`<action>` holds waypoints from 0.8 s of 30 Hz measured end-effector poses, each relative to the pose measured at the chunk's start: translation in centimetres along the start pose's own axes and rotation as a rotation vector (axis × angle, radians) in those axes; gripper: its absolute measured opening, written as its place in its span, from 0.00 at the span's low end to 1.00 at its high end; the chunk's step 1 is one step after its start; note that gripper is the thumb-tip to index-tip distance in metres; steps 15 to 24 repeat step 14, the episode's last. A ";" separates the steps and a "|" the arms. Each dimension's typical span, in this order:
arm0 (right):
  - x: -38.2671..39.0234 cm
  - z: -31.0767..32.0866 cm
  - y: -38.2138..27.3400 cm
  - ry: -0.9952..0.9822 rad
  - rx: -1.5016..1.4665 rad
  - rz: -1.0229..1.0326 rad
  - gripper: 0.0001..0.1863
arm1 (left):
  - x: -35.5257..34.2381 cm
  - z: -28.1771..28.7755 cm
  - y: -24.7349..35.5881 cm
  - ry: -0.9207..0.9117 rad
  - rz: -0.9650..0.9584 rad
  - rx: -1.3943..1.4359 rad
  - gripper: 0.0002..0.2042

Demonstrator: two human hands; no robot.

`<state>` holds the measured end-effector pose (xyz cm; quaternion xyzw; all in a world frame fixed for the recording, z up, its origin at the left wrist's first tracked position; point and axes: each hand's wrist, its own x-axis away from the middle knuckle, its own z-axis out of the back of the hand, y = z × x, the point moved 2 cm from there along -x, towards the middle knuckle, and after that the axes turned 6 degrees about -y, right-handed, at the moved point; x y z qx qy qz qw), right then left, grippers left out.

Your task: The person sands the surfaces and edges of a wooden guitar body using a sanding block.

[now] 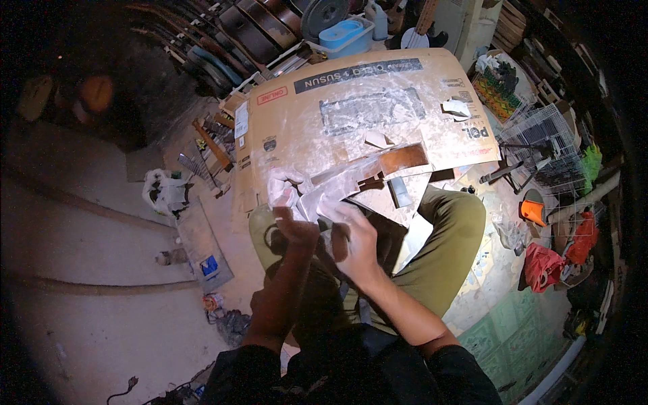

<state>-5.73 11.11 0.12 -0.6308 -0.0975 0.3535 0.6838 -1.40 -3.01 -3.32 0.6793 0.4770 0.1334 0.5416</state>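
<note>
A long, dusty, pale piece (pixel 351 177) lies slantwise over my lap, with a bare brown wooden patch (pixel 403 159) at its far right end; its shape resembles a guitar neck, but I cannot tell for sure. My left hand (pixel 297 226) is closed at its near left end, beside a whitish crumpled lump (pixel 286 182). My right hand (pixel 356 236) bends its fingers over the same end, a little blurred by motion. The two hands are close together. White sheets and a small grey block (pixel 399 192) lie under and beside the piece, over my knees.
A dust-covered cardboard sheet (pixel 290 131) spreads in front of me. Guitars (pixel 253 30) and a blue tub (pixel 344 34) stand behind it. Hand tools (pixel 214 148) and a white plastic bag (pixel 165 192) lie left; a wire cage (pixel 540 145) and red bag (pixel 543 266) are right.
</note>
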 end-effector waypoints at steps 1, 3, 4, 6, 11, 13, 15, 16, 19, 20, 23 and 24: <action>-0.6 0.4 1.8 0.032 0.078 0.014 0.23 | -0.3 -0.4 0.1 -0.023 -0.045 -0.011 0.14; -1.5 0.4 2.2 0.072 0.154 -0.010 0.24 | -0.5 -1.0 0.3 -0.001 -0.172 -0.222 0.15; -1.1 0.2 1.6 0.022 0.101 0.008 0.24 | -0.6 -1.1 0.5 -0.016 -0.182 -0.250 0.15; -0.2 -0.1 -1.3 -0.066 -0.002 0.037 0.23 | -1.4 -2.5 2.4 -0.107 -0.130 -0.133 0.16; -1.6 0.3 2.3 0.058 0.173 0.018 0.22 | -1.2 -1.8 1.5 -0.076 0.004 -0.032 0.19; -1.0 -0.4 0.1 0.004 -0.046 0.029 0.21 | -1.5 -2.2 1.7 -0.042 0.007 -0.038 0.21; -0.1 -0.9 -1.2 -0.022 -0.150 0.036 0.21 | -1.5 -2.3 1.7 -0.043 0.008 -0.037 0.21; -0.1 -0.9 -1.2 -0.022 -0.150 0.036 0.21 | -1.5 -2.3 1.7 -0.043 0.008 -0.037 0.21; -0.1 -0.9 -1.2 -0.022 -0.150 0.036 0.21 | -1.5 -2.3 1.7 -0.043 0.008 -0.037 0.21; -0.1 -0.9 -1.2 -0.022 -0.150 0.036 0.21 | -1.5 -2.3 1.7 -0.043 0.008 -0.037 0.21; -0.1 -0.9 -1.2 -0.022 -0.150 0.036 0.21 | -1.5 -2.3 1.7 -0.043 0.008 -0.037 0.21; -0.1 -0.9 -1.2 -0.022 -0.150 0.036 0.21 | -1.5 -2.3 1.7 -0.043 0.008 -0.037 0.21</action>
